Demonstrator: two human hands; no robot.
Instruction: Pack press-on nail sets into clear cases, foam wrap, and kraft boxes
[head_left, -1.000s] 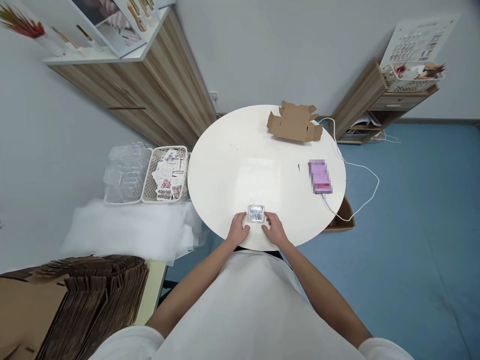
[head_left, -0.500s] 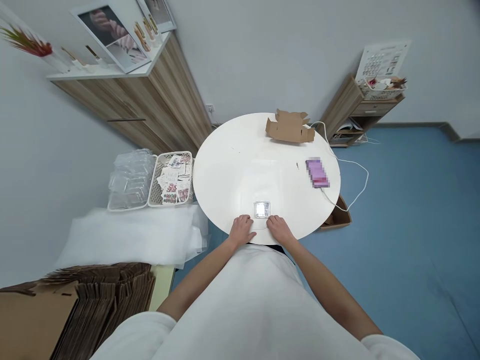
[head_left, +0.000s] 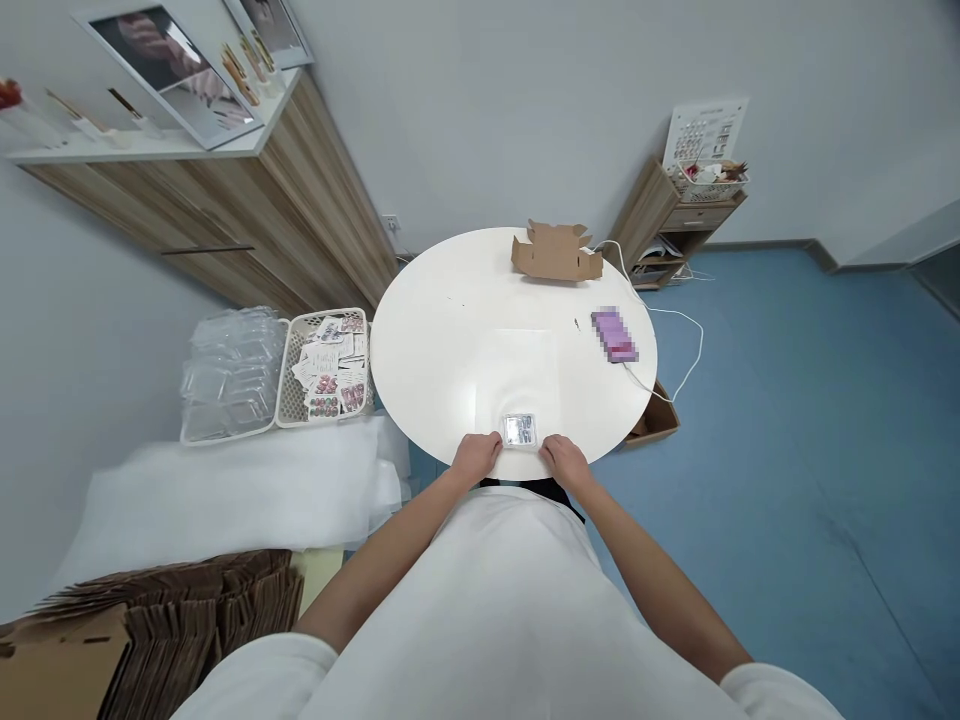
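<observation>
A small clear plastic case [head_left: 519,430] with dark and silvery contents lies near the front edge of the white table. Beneath it spreads a thin translucent white sheet [head_left: 521,370], barely distinct from the tabletop. My left hand [head_left: 478,457] is closed at the sheet's near left corner, just left of the case. On the other side, my right hand [head_left: 565,462] has its fingers pinched at the near right corner. Neither hand touches the case. The fingertips are small in view, and the sheet's edge between them is faint.
An unfolded cardboard box [head_left: 556,253] sits at the table's [head_left: 420,340] back. At right lie a blurred purple phone-like object [head_left: 615,336] and a white cable [head_left: 694,320]. Left are a basket of cards [head_left: 285,395], stacked clear trays [head_left: 232,370], white sheets [head_left: 232,490] and flattened cartons [head_left: 172,620].
Both hands have closed their fingers at the sheet's near corners; the left thumb was stretched out before. The view has shifted slightly. The case still lies between the hands.
</observation>
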